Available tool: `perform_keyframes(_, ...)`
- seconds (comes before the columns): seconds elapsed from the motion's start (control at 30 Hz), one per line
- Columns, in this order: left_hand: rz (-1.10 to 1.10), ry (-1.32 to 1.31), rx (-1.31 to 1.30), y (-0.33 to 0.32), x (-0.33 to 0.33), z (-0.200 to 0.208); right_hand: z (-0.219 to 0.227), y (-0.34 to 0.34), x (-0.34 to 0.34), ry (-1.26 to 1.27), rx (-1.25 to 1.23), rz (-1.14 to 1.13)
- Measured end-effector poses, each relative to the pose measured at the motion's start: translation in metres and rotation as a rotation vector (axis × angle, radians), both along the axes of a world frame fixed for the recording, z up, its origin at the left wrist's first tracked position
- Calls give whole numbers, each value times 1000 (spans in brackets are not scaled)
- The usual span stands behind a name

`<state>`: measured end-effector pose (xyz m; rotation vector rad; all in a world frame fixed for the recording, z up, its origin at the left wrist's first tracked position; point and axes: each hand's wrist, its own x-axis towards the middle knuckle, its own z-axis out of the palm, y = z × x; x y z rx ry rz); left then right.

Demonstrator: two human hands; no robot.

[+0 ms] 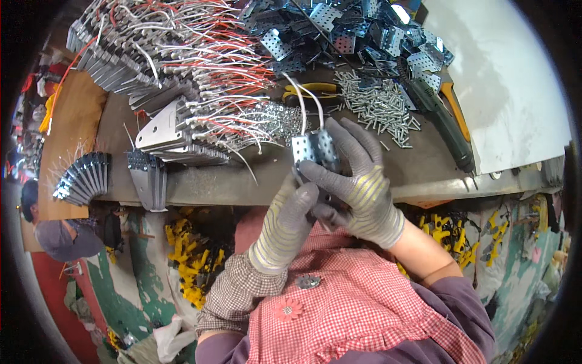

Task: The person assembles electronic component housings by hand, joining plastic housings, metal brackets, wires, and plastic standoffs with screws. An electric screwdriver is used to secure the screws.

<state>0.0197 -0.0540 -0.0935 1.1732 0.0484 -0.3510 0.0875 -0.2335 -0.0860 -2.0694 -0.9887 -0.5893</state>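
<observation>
Both my hands wear grey gloves with yellow stripes and meet just in front of the bench edge. Between them is a flat metal plate with a perforated metal bracket (302,150) at its top and two white wires (316,104) sticking up from it. My left hand (284,221) is closed around the lower part of this piece, thumb up. My right hand (362,188) pinches its right side with thumb and fingers, the upper fingers curled beside the bracket. The gloves hide most of the plate. Just beyond lie yellow-handled pliers (312,91).
A big stack of metal plates (173,130) with white and red wires fills the left. Perforated brackets (357,36) are heaped at the back. Screws (379,109), small nuts (276,121) and a power screwdriver (439,115) lie nearer. Fanned plates (85,179) rest far left, beside another person (63,236).
</observation>
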Motion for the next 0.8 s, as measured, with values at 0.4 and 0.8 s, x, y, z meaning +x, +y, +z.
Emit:
perform_keyframes(0.4,286,-720,1718,-11,235,29,-58,-38,28,924,1416,273)
perform_keyframes(0.8,258,-644,2041,-22,281,2,-43,-42,29,1147,1420,379)
